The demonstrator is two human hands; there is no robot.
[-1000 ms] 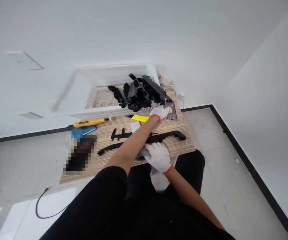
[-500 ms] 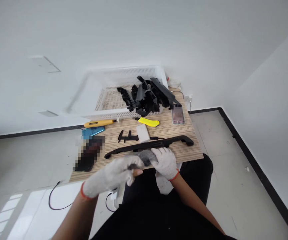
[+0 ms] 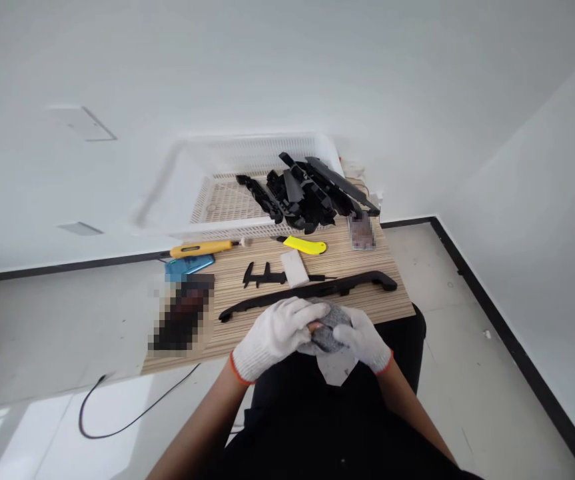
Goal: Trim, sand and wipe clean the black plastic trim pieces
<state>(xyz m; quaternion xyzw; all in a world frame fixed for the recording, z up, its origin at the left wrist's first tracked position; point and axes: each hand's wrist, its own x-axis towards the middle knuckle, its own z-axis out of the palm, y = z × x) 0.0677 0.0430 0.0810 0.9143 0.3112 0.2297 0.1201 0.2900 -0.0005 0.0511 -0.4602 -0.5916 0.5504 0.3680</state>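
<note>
A crumpled grey cloth (image 3: 336, 319) is bunched between my two gloved hands at the near edge of the table. My left hand (image 3: 281, 330), in a white knitted glove with a bare thumb tip showing, closes over the cloth's left side. On its right side, my right hand (image 3: 364, 339) grips it with thumb and fingers. Just beyond the hands lies a long black plastic strip (image 3: 307, 294), flat on the table and apart from them. Behind the strip are a black caliper (image 3: 267, 275) and a white block (image 3: 294, 269) resting over part of it.
A white plastic basket (image 3: 207, 230) holding several black plastic parts (image 3: 302, 193) stands against the wall. Before it lie a yellow cutter knife (image 3: 306, 245), a yellow-handled tool (image 3: 202, 249) and a blue object (image 3: 190, 266). A blurred dark item (image 3: 182, 317) sits left on the striped tabletop (image 3: 227, 343).
My left hand has moved right and closed onto the grey cloth, which is now held by both hands. The cloth shows more of its surface. The view has shifted slightly.
</note>
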